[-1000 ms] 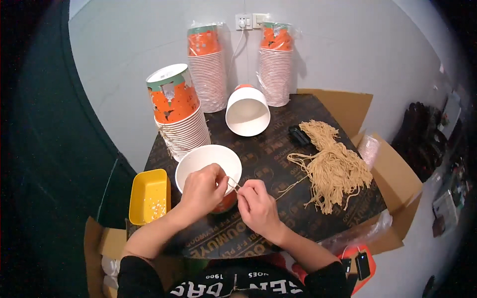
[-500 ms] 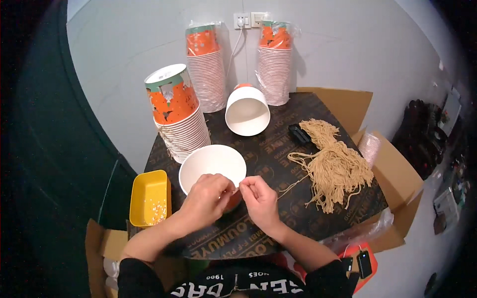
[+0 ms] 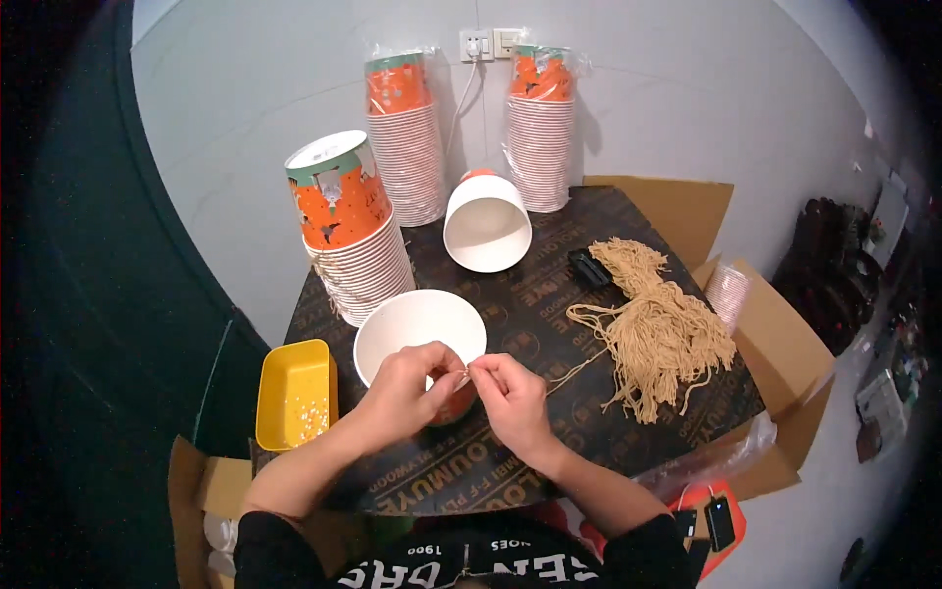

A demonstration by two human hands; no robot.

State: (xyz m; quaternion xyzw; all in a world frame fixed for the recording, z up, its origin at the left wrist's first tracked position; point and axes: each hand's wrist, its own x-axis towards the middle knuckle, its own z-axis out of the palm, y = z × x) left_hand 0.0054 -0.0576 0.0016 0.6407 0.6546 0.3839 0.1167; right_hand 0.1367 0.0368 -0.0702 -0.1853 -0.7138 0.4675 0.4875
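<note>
Delicately, the left hand (image 3: 407,388) and right hand (image 3: 513,402) pinch a thin strand (image 3: 465,372), best held with light, even tension, a white-lined paper bucket (image 3: 417,319) just beyond the left.

Surface (image 3: 574,461): tan block caps on dark ground, slanting rows, biggest & clearest btwn wrists of L hand (image 3: 404,393) & R hand (image 3: 512,402); similar print repeats, smaller, beyond both hands, plus sm. round emblem w/ chars just past R hand, too faint to read. Shirt (image 3: 471,560), below both hands: lg. white caps, partly cut off at bottom edge; sm. white word & no. above, either side of zip. Cup stack (image 3: 358,231), up & L of L hand: sm. dark print on top cup's white base, illegible. Phone-like device (image 3: 720,525), low R of R hand: tiny lit mark, unreadable.
</note>
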